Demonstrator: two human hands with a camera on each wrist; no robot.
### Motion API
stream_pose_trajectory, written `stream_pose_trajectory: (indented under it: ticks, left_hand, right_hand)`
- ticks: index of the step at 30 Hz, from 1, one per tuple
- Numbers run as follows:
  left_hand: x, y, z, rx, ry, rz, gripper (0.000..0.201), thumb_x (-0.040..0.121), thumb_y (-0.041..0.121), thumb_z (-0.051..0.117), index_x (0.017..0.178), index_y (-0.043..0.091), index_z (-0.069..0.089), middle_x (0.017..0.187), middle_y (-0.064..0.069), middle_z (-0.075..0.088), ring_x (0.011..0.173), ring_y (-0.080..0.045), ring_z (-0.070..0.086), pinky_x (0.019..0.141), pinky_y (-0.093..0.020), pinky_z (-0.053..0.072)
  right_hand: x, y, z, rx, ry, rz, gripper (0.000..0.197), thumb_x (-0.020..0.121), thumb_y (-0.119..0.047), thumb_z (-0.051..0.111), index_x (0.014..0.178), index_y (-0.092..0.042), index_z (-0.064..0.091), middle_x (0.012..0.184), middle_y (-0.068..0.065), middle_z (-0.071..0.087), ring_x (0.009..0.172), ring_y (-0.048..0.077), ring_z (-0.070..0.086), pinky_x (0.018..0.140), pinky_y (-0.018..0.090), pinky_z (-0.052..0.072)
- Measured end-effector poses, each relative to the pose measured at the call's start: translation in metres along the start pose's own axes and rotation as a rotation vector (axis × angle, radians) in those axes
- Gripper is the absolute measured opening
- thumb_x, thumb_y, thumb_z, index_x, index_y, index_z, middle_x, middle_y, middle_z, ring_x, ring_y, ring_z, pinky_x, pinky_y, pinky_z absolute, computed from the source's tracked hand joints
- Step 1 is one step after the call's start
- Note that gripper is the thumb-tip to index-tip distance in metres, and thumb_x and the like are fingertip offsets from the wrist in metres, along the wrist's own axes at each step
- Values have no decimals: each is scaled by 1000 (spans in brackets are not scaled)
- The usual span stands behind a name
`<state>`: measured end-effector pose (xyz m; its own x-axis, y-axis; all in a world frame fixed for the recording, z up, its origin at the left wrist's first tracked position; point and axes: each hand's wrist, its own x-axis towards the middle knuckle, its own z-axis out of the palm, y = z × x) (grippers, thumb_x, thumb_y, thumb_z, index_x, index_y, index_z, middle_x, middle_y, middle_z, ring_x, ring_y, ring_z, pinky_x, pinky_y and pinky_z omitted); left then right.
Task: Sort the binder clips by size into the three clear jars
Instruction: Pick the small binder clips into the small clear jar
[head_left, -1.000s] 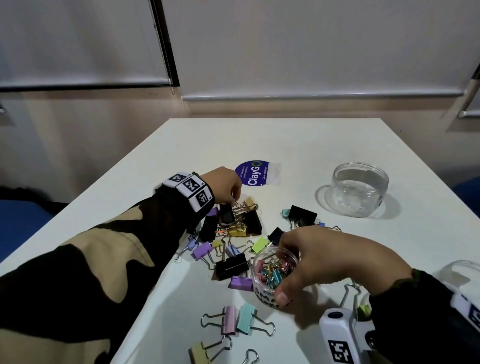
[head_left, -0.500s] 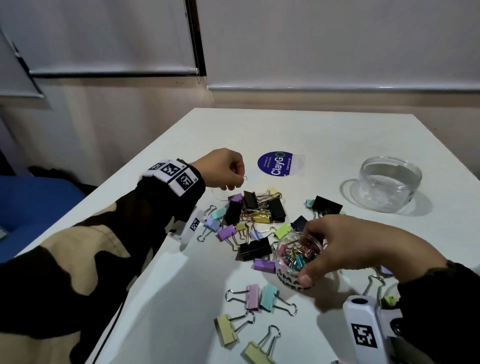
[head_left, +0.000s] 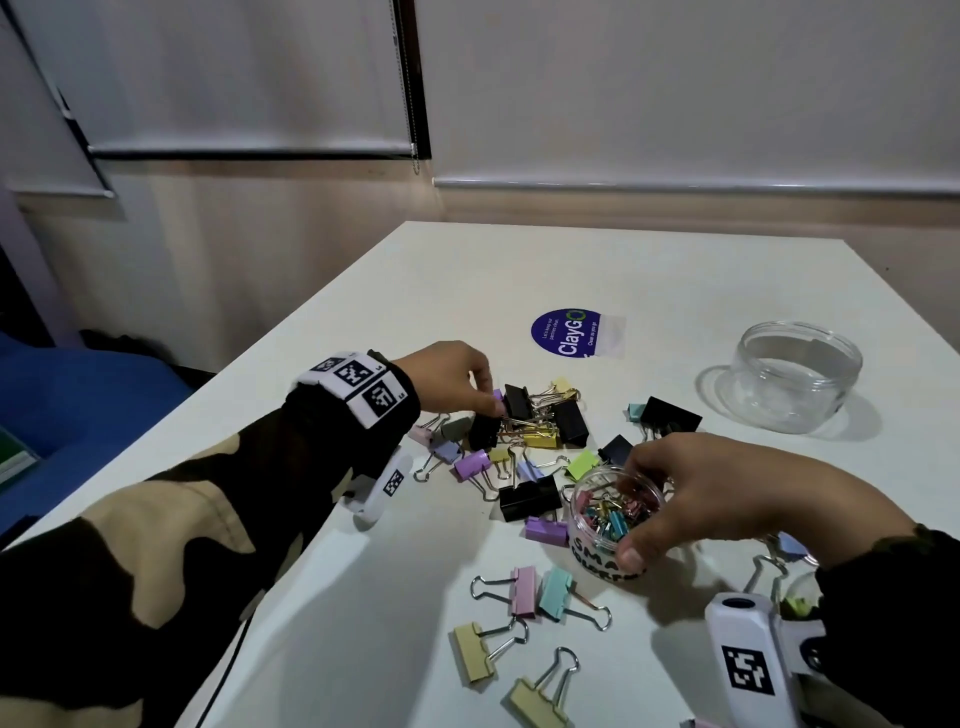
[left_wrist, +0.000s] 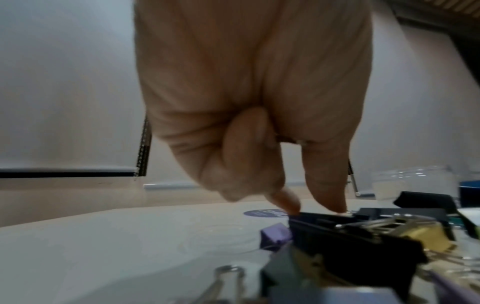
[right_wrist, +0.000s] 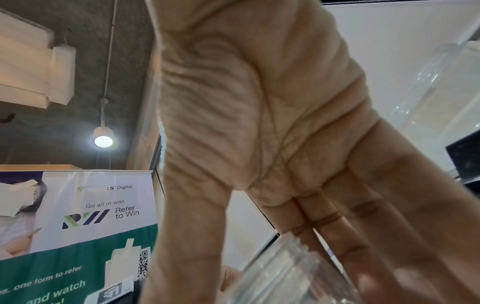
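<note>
Mixed binder clips lie piled mid-table. My left hand (head_left: 491, 413) reaches down into the pile's far-left side, fingers curled, thumb and forefinger pinching the top of a black binder clip (head_left: 483, 434). The left wrist view shows both fingertips (left_wrist: 335, 205) on that clip (left_wrist: 337, 232), with a purple clip (left_wrist: 275, 236) beside it. My right hand (head_left: 634, 512) grips the rim of a small clear jar (head_left: 597, 540) from above, thumb near side, fingers far side. It holds several small coloured clips. In the right wrist view the jar's rim (right_wrist: 285, 277) sits under the palm.
A wide empty clear jar (head_left: 797, 374) stands at the back right. A round blue sticker (head_left: 566, 332) lies behind the pile. Pastel clips (head_left: 524, 592) are scattered near the front. Another clear container (head_left: 800, 597) is partly hidden at the lower right. The table's left edge runs close to my left arm.
My left hand was lifted above the pile half a second ago and has come down onto the black clip. The right hand has stayed on the small jar.
</note>
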<state>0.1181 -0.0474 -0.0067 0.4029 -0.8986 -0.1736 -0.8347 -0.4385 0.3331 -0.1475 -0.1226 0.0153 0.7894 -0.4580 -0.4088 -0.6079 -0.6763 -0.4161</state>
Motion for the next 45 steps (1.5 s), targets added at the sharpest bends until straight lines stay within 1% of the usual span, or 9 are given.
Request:
stream_pose_trajectory:
  ticks: [4, 7, 14, 23, 27, 30, 34, 39, 45]
  left_hand:
    - [2, 13, 3, 113, -51, 18, 48, 64, 52, 82, 97, 21, 67, 83, 9, 59, 76, -6, 55, 60, -27, 42]
    - [1, 17, 9, 194, -62, 24, 45, 61, 47, 83, 94, 20, 68, 86, 5, 66, 81, -13, 62, 68, -32, 53]
    - [8, 12, 6, 127, 36, 72, 24, 73, 41, 73, 85, 21, 69, 70, 9, 59, 69, -9, 55, 56, -24, 39]
    - [21, 2, -6, 80, 55, 68, 32, 82, 36, 70, 108, 17, 70, 71, 16, 55, 66, -1, 49, 56, -22, 35]
    - [18, 2, 0, 123, 58, 88, 43, 82, 29, 72, 123, 18, 61, 85, 9, 56, 77, -10, 48, 65, -24, 35]
    - [13, 4, 1, 111, 105, 89, 41, 76, 33, 77, 110, 22, 56, 74, 11, 48, 72, -12, 48, 59, -28, 34]
    - [1, 10, 0, 131, -93, 176, 19, 71, 24, 82, 76, 23, 64, 62, 10, 54, 57, -6, 50, 54, -22, 36]
    - [-5, 20, 4, 294, -160, 274, 29, 74, 25, 81, 101, 26, 72, 64, 16, 47, 58, -1, 44, 53, -19, 31]
    - [-7, 21, 7, 290, -155, 308, 34, 74, 29, 81, 105, 27, 70, 65, 13, 47, 59, -1, 45, 53, -19, 31]
  right_hand:
    - [0, 0, 0, 4, 0, 5, 64, 53, -52, 88, 107, -27, 63, 96, -10, 67, 87, 6, 64, 83, 32, 54]
    - [0, 0, 0, 9, 1, 9, 64, 53, -51, 88, 107, -28, 63, 96, -11, 67, 87, 6, 64, 83, 32, 54]
    - [0, 0, 0, 2, -1, 8, 66, 54, -53, 87, 109, -29, 62, 98, -11, 66, 89, 6, 62, 84, 31, 54]
    - [1, 1, -1, 21, -9, 10, 65, 52, -53, 88, 108, -30, 62, 94, -12, 66, 86, 4, 62, 81, 29, 54]
    - [1, 1, -1, 13, -11, 13, 66, 51, -55, 88, 106, -30, 62, 95, -12, 67, 87, 6, 63, 82, 32, 55]
    - [1, 2, -1, 11, -11, 15, 65, 51, -54, 88, 105, -30, 62, 95, -12, 67, 87, 6, 63, 82, 31, 55]
    - [1, 1, -1, 7, -8, 14, 66, 51, -54, 88, 106, -30, 62, 96, -12, 67, 87, 7, 64, 83, 34, 56]
    - [0, -1, -1, 4, -4, 11, 66, 53, -53, 88, 108, -27, 63, 96, -11, 67, 88, 7, 63, 83, 31, 54]
    - [0, -1, -1, 4, -3, 14, 66, 53, -52, 88, 108, -26, 62, 98, -11, 66, 88, 7, 63, 83, 31, 55]
